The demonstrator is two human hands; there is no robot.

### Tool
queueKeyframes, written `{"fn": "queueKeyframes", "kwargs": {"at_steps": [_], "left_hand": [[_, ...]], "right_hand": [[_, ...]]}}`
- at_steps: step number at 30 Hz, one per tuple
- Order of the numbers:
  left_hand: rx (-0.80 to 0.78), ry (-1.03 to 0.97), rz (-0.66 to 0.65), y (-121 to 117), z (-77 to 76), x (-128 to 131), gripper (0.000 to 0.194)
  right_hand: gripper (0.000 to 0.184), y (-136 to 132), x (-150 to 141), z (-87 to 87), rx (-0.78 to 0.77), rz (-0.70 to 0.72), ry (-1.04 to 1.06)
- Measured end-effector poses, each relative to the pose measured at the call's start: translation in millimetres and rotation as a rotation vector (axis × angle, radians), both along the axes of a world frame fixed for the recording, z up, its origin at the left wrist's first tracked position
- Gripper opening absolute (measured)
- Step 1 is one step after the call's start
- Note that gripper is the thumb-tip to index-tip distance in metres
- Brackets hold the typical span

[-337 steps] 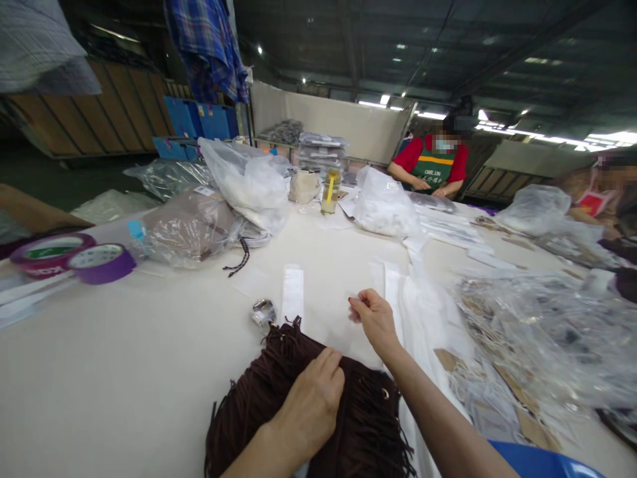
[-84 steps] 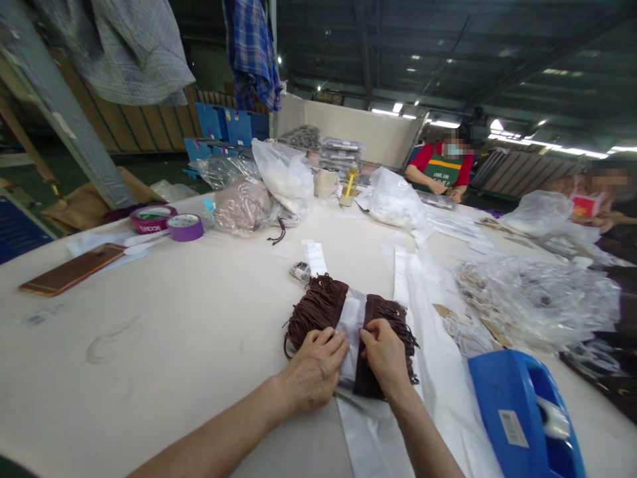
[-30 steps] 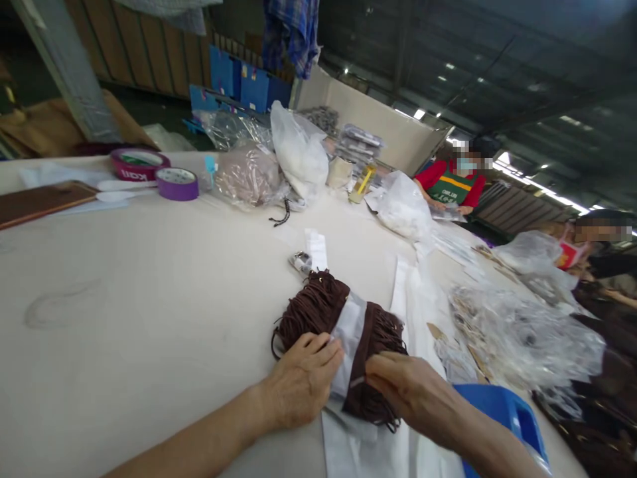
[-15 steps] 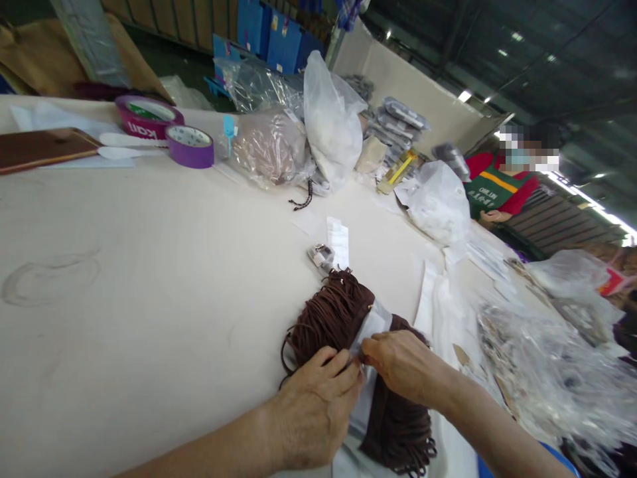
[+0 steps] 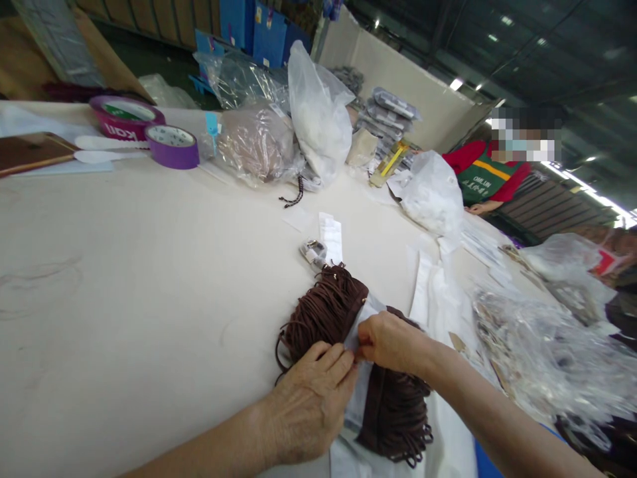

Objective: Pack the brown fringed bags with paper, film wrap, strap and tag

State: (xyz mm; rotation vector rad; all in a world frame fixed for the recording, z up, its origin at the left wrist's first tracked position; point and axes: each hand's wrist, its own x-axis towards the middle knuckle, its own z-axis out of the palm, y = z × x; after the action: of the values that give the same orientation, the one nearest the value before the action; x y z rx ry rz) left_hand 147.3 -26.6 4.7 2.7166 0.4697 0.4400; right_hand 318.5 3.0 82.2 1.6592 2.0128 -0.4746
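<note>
A bundle of dark brown fringe trim (image 5: 326,309) lies on the white table, its cords looped at the ends. A pale grey-white strip (image 5: 357,398) crosses its middle. My left hand (image 5: 311,401) is closed over the near left side of the bundle, fingers curved together with their tips at the strip; its thumb is hidden. My right hand (image 5: 388,342) pinches the strip from the other side, close to the left fingertips. What lies between its fingertips is mostly hidden. At the bundle's far end is a small clear packet (image 5: 314,252), next to a white paper label (image 5: 330,237).
On the table (image 5: 149,279), purple tape rolls (image 5: 173,156) stand at the far left beside a brown phone-like case (image 5: 37,153). Plastic bags (image 5: 321,123) line the back. Crumpled clear plastic (image 5: 552,358) lies at right. A co-worker (image 5: 490,176) is beyond the table.
My right hand has risen slightly and turned at the strip, its fingers now more curled. My left hand stays on the bundle. The whole view has shifted slightly.
</note>
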Motion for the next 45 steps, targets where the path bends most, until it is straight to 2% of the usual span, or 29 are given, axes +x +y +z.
{"fn": "queueKeyframes", "kwargs": {"at_steps": [6,9,12,16,19,23,25,27,30,34,36,42,45], "left_hand": [[0.043,-0.020,0.010,-1,-2.7,1,0.032],[0.069,-0.055,0.046,-2,-4.4,1,0.037],[0.075,-0.038,0.026,-2,-4.9,1,0.044],[0.090,0.001,-0.012,0,-4.0,1,0.044],[0.105,0.012,-0.016,0,-3.6,1,0.044],[0.118,0.005,-0.016,1,-3.0,0,0.044],[0.121,0.008,-0.021,1,-2.3,0,0.044],[0.118,0.014,-0.018,1,-1.8,0,0.045],[0.114,0.014,-0.015,1,-2.2,1,0.044],[0.122,0.005,-0.012,1,-3.5,1,0.044],[0.125,0.005,-0.013,0,-3.8,1,0.044],[0.126,0.010,0.003,-1,-6.2,1,0.043],[0.133,-0.007,0.010,-1,-7.9,1,0.043]], "right_hand": [[0.018,-2,2,-6.6,-0.003,-0.048,0.023],[0.018,-2,1,-7.6,0.008,-0.057,0.005],[0.015,2,2,-2.7,-0.058,-0.057,0.017],[0.018,8,1,9.0,-0.141,-0.031,0.020],[0.022,7,-4,13.9,-0.118,-0.028,-0.015],[0.016,4,-7,13.9,-0.039,-0.051,-0.050],[0.021,4,-5,13.6,-0.008,-0.051,-0.047],[0.022,5,0,13.7,-0.017,-0.022,-0.024],[0.012,10,8,12.3,-0.053,0.001,0.080],[0.006,15,19,3.8,-0.050,-0.062,0.214],[0.004,16,25,-2.2,-0.030,-0.100,0.234],[0.028,18,54,-13.5,0.162,-0.220,0.231],[0.018,4,64,-12.0,0.314,-0.284,0.196]]}}
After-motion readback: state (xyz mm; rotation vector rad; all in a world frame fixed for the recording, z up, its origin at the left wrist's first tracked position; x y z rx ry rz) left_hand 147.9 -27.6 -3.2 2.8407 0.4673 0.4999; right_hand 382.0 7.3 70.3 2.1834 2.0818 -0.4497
